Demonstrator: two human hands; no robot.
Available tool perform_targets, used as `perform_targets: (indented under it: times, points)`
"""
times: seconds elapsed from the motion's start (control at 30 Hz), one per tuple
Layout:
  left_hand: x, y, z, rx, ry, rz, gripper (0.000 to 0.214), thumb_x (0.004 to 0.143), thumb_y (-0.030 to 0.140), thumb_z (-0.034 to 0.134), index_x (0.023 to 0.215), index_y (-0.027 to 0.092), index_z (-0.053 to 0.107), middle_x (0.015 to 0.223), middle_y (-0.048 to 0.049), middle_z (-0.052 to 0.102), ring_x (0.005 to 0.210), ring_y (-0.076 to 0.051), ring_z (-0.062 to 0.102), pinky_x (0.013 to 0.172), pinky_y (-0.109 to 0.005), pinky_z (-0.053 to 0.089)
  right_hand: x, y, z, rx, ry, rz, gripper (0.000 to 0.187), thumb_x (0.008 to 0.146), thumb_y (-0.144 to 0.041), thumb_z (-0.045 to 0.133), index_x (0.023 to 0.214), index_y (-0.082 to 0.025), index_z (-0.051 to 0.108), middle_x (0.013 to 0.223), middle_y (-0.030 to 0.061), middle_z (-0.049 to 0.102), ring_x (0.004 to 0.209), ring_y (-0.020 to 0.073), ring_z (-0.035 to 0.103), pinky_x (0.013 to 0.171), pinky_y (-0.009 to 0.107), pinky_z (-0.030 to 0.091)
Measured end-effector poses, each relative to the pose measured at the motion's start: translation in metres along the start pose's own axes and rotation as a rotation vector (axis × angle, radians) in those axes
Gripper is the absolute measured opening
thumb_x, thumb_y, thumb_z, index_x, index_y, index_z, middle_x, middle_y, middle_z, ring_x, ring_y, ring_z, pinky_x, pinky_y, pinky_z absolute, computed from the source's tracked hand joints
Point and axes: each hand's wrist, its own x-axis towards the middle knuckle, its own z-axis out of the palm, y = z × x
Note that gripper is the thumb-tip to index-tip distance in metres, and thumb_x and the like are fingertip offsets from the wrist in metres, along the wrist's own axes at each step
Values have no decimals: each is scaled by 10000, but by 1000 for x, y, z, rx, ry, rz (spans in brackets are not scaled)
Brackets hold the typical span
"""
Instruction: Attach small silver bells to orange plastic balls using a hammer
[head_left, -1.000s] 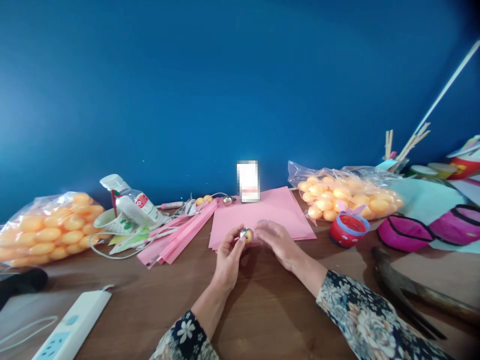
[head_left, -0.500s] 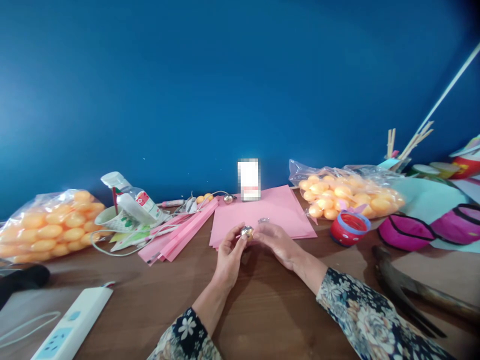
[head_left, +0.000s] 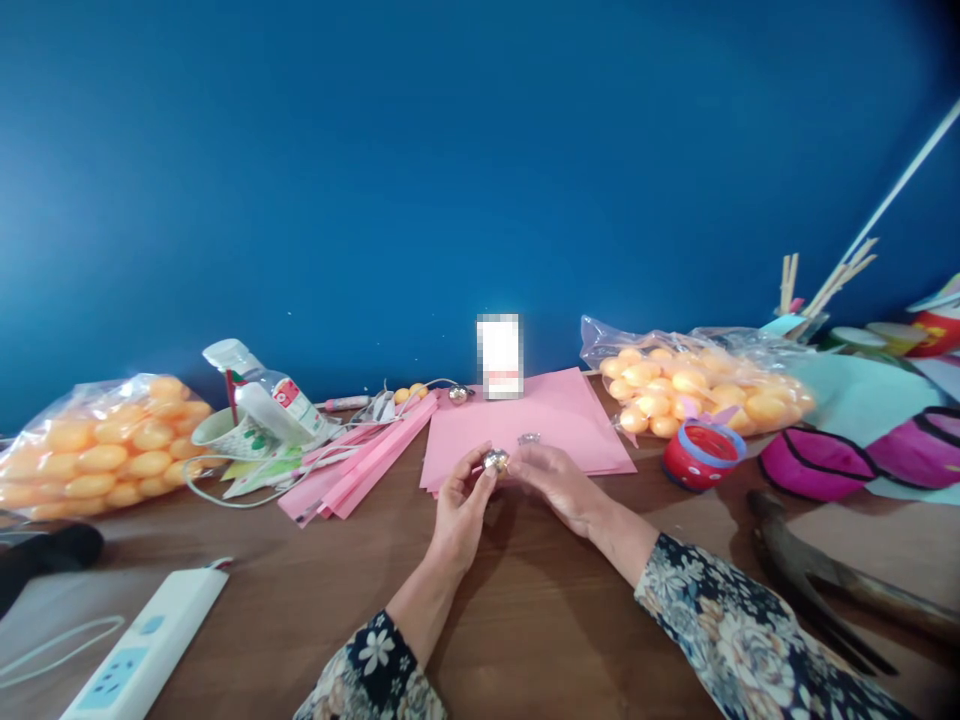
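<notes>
Closer in than a second ago, my right hand [head_left: 559, 490] has brought its fingertips up to the side of the shiny metallic ball [head_left: 496, 462], and the ball's face now looks almost wholly silver-gold where more yellow showed earlier. My left hand [head_left: 459, 505] pinches that ball between thumb and fingers, just above the near edge of the stacked pink paper sheets [head_left: 525, 410]. My right fingers are curled, their tips at the ball; I cannot tell whether they grip anything. Just beyond them shows a crumpled silvery scrap [head_left: 529, 438], and whether it lies on the paper or is held I cannot make out.

Behind the sheets, near the wall, sits another silver ball [head_left: 458, 395], with small orange balls [head_left: 412, 393] to its left. Pink paper strips [head_left: 360, 460] lie slantwise left of the sheets. Farther left is a clear bag of orange egg-shaped pieces [head_left: 105, 455]; a similar bag [head_left: 675, 385] rests on the right, behind a red cup with a blue rim [head_left: 694, 472]. A claw hammer [head_left: 862, 590] lies beside my right sleeve [head_left: 742, 640], on the brown table [head_left: 525, 620].
</notes>
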Motion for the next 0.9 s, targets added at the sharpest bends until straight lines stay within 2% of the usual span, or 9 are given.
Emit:
perform_targets:
  times: [0.2, 0.43, 0.9]
  points:
    - [0, 0, -1, 25, -4, 2, 435, 735, 322, 645, 1146, 196, 581, 1097, -92, 646, 983, -214, 607, 920, -375, 448, -1, -2, 1, 30, -7, 27, 214, 704, -368, 679, 743, -165, 623, 768, 12, 635, 733, 149, 583, 656, 265, 428]
    - [1, -1, -2, 25, -7, -5, 473, 734, 317, 648, 1181, 191, 557, 1108, -95, 646, 1015, -221, 599, 944, -393, 435, -1, -3, 0, 43, -6, 87, 217, 703, -372, 688, 744, -170, 619, 773, -4, 628, 758, 140, 591, 667, 248, 417]
    - [1, -1, -2, 53, -6, 12, 412, 746, 310, 638, 1140, 202, 588, 1131, -81, 640, 1034, -207, 589, 950, -366, 433, -2, -2, 0, 39, -3, 92, 245, 689, -397, 693, 736, -170, 614, 773, 1, 630, 774, 153, 598, 667, 257, 429]
